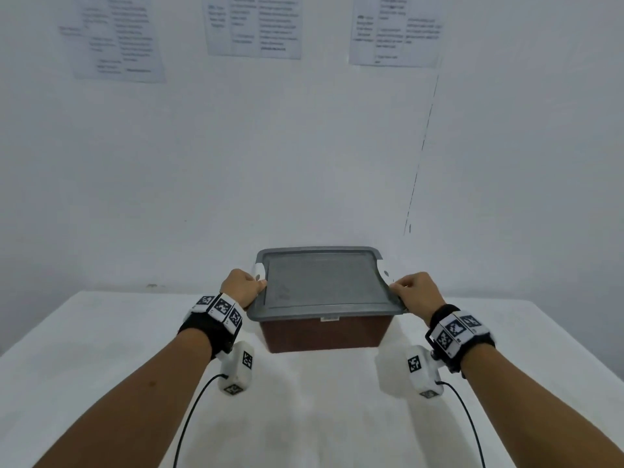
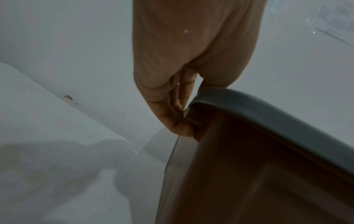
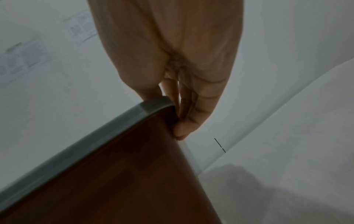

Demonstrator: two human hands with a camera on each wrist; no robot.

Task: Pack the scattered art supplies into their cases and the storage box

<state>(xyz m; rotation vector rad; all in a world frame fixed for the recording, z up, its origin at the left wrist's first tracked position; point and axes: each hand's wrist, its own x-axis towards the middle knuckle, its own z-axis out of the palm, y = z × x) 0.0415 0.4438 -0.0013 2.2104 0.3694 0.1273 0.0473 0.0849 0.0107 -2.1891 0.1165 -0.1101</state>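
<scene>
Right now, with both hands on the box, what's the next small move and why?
Probably set the brown plastic storage box down on the white table. Its grey lid is on, left hand and right hand grip the rim at opposite ends, and no loose supplies are in view.

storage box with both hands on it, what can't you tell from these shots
- Contents: the grey lid covers the storage box in the head view.
- Left hand and right hand fingertips: tucked under the rim.
- Wall papers: text too blurred.
- Box base: both wrist views crop it.
</scene>
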